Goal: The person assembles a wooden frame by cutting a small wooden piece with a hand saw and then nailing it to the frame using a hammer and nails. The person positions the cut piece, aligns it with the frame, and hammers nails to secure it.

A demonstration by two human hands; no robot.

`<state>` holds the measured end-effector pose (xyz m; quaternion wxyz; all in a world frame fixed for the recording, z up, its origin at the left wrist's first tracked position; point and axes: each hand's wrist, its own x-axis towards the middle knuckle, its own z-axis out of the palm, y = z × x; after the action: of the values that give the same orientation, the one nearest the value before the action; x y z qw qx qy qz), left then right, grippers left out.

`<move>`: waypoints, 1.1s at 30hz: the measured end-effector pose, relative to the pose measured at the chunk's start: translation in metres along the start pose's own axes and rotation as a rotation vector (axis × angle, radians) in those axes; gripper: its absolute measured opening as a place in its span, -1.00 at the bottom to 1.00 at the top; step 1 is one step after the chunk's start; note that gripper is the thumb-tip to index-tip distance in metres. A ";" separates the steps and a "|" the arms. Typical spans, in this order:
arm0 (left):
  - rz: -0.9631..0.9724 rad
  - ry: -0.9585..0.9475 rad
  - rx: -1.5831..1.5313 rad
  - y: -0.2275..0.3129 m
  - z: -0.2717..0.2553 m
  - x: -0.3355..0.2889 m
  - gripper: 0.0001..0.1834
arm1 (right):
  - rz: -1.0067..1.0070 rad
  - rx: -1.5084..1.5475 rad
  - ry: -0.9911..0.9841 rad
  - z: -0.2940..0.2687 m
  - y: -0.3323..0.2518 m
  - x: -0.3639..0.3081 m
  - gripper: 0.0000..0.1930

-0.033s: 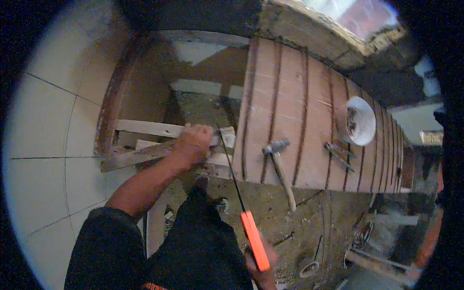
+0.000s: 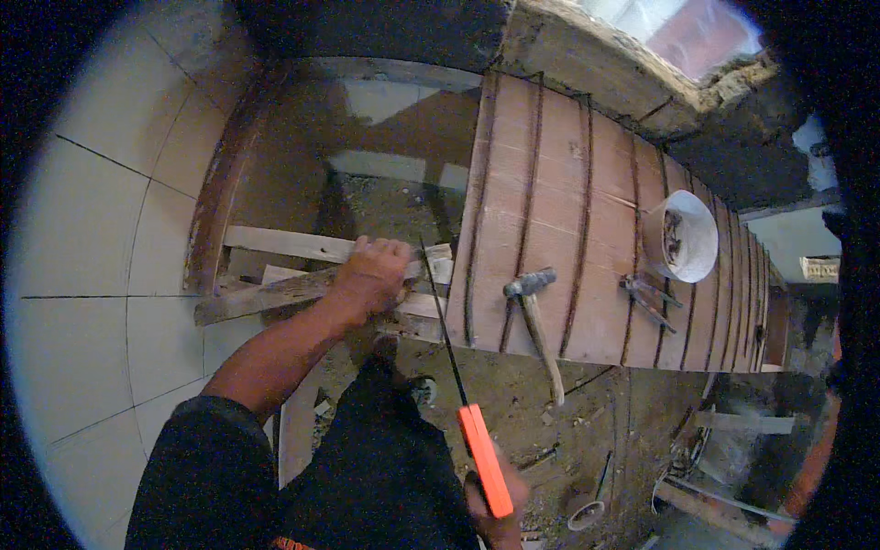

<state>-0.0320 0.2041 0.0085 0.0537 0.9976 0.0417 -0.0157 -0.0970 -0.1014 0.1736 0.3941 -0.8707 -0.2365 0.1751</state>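
Note:
My right hand [image 2: 500, 507] is closed round the orange handle [image 2: 484, 461] of a hand saw, at the lower middle. Its thin dark blade [image 2: 445, 325] slants up and away, crossing a pale piece of wood [image 2: 440, 267] just right of my left hand. Bent over that wood with its fingers curled, my left hand [image 2: 374, 269] holds it down beside the blade. A pale wood strip [image 2: 289, 242] and a rougher plank [image 2: 261, 300] run leftward from the left hand. Whether the teeth bite into the wood is too blurred to tell.
A long boarded panel crossed by dark rods [image 2: 550, 183] stretches rightward. On it rest a hammer [image 2: 534, 325], pliers [image 2: 651, 302] and a white bucket [image 2: 689, 236]. Pale tiles [image 2: 82, 357] lie left; debris covers the ground [image 2: 587, 431] below. Another person's arm [image 2: 811, 467] shows far right.
The whole view has shifted slightly, so the panel and tools sit a little further right. Both hands keep their grip on the wood and the saw.

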 end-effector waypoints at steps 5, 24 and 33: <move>-0.031 -0.019 -0.066 -0.001 -0.009 0.002 -0.61 | -0.033 0.207 0.068 0.080 0.056 0.109 -0.47; -0.008 -0.019 -0.051 0.003 -0.018 0.006 -0.50 | -0.131 0.148 0.051 0.069 0.078 0.042 -0.56; -0.022 -0.015 -0.074 0.001 -0.011 0.010 -0.61 | 0.019 0.205 0.070 0.059 0.072 0.054 -0.46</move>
<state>-0.0212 0.2048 0.0193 0.0907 0.9942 0.0528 -0.0222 -0.0621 -0.0777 0.0750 0.4877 -0.8335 -0.1950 0.1715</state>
